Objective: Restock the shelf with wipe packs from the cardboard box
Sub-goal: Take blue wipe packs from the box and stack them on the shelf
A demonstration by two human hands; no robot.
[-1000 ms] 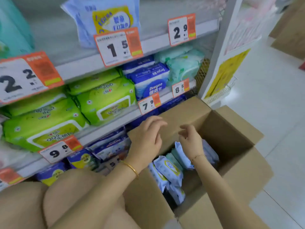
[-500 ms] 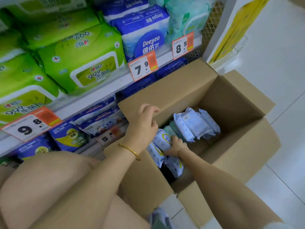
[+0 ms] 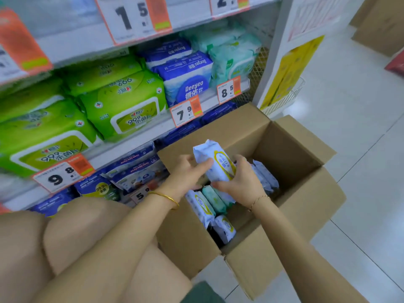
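Wipe pack (image 3: 215, 160), pale blue with a yellow-ringed label, sits gripped between your left hand (image 3: 184, 171) and right hand (image 3: 241, 182) over the cardboard box (image 3: 301, 193); its lower end hides behind your right fingers.

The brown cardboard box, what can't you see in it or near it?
All in the head view:
- Brown cardboard box: its bottom, hidden under pale blue wipe packs.
- The lifted white-and-blue wipe pack: label blurred; left hand and right hand cover parts.
- Top orange price tags: cut off by the edge.
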